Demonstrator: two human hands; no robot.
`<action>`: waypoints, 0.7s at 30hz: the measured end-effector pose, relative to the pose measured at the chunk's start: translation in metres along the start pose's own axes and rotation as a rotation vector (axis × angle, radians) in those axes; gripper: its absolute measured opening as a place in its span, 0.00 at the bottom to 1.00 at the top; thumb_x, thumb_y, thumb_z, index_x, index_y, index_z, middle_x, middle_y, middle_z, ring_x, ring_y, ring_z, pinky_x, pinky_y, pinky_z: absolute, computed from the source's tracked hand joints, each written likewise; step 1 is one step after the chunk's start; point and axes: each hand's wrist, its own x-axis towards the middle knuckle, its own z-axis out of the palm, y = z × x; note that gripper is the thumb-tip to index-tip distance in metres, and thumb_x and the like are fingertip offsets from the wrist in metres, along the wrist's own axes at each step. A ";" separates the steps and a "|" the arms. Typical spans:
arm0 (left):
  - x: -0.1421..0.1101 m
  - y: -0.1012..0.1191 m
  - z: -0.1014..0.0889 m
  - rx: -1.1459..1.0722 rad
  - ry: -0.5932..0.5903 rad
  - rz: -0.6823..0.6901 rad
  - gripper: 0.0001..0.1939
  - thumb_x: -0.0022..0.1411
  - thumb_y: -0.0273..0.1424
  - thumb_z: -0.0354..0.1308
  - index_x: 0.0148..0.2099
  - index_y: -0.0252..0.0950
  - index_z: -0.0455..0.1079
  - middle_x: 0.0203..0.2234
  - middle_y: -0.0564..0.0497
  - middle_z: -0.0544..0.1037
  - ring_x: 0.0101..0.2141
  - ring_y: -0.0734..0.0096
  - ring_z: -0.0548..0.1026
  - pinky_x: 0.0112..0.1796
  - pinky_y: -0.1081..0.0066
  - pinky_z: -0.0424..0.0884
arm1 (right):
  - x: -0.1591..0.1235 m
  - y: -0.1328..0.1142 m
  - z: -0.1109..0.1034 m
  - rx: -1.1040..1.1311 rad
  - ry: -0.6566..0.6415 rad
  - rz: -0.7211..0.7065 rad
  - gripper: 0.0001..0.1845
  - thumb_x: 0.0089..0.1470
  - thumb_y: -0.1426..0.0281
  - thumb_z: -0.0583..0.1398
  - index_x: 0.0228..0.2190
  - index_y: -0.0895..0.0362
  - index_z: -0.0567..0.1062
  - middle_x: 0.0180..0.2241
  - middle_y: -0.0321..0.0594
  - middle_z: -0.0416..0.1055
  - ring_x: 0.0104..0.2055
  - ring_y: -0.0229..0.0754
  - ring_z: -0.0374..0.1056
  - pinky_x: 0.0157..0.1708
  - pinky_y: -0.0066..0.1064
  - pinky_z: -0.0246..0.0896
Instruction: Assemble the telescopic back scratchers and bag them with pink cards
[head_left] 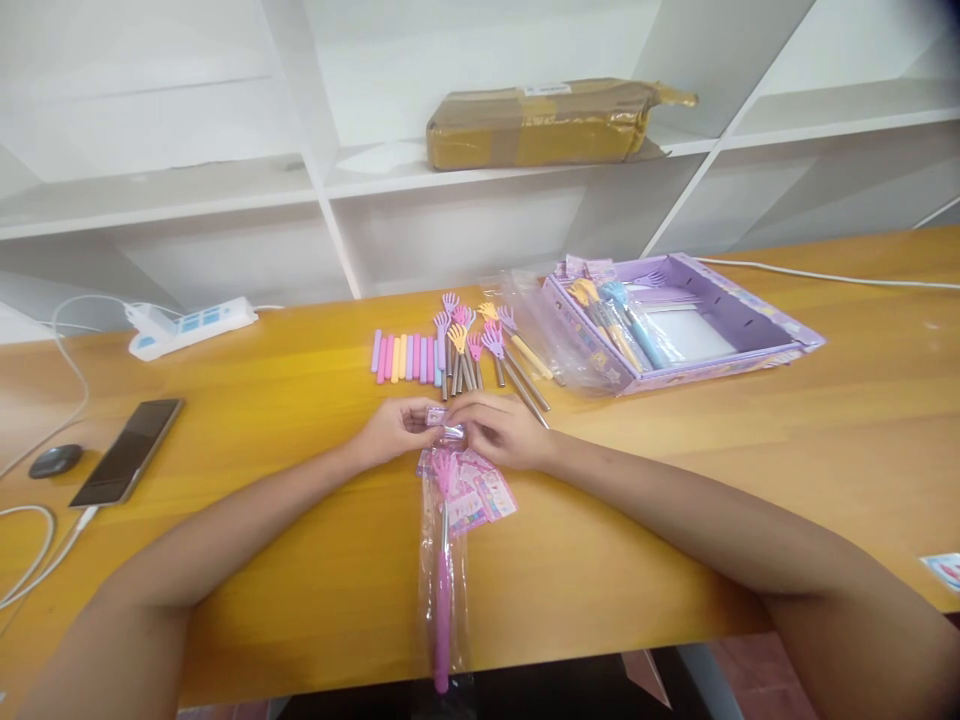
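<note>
Left hand (405, 432) and right hand (504, 430) meet at a glossy bag (458, 590)

The left fingers (425, 438) are narrow, pinching the top of the crinkled, see-through bag; the right fingers (474, 408) curl over it, but whether they grip cannot be told. Straight below both lies a pink scratcher (442, 610) inside the bag: splayed plastic claw, slim metal rod, smooth rounded grip. Flat printed cards (491, 490) fan out just under the right fingers.

Just beyond the left fingers, smooth cylindrical handles (409, 357) stand in a row on the wooden bench (300, 560). Beyond the right fingers, plastic claws on shiny metal rods (500, 372) cluster; farther right sits a purple, shallow, straight-walled tray (750, 310).
</note>
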 end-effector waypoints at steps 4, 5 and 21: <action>0.000 0.003 -0.003 0.012 0.005 0.024 0.21 0.64 0.44 0.74 0.51 0.33 0.84 0.43 0.42 0.88 0.40 0.63 0.86 0.45 0.67 0.81 | -0.002 -0.003 -0.001 -0.044 -0.046 0.001 0.20 0.61 0.81 0.57 0.51 0.52 0.76 0.39 0.35 0.84 0.31 0.36 0.78 0.32 0.28 0.73; 0.000 0.003 -0.003 0.017 0.009 0.032 0.21 0.65 0.45 0.72 0.51 0.33 0.84 0.44 0.41 0.88 0.41 0.63 0.86 0.45 0.66 0.81 | -0.002 -0.003 0.000 -0.057 -0.060 -0.009 0.20 0.60 0.81 0.58 0.50 0.51 0.76 0.37 0.33 0.84 0.28 0.35 0.76 0.29 0.28 0.71; 0.003 -0.002 -0.002 0.017 0.021 0.022 0.18 0.66 0.41 0.72 0.49 0.32 0.84 0.43 0.43 0.89 0.40 0.64 0.87 0.45 0.68 0.82 | -0.009 -0.001 0.004 -0.094 -0.032 0.063 0.17 0.63 0.79 0.57 0.48 0.52 0.78 0.38 0.36 0.84 0.32 0.37 0.79 0.37 0.28 0.73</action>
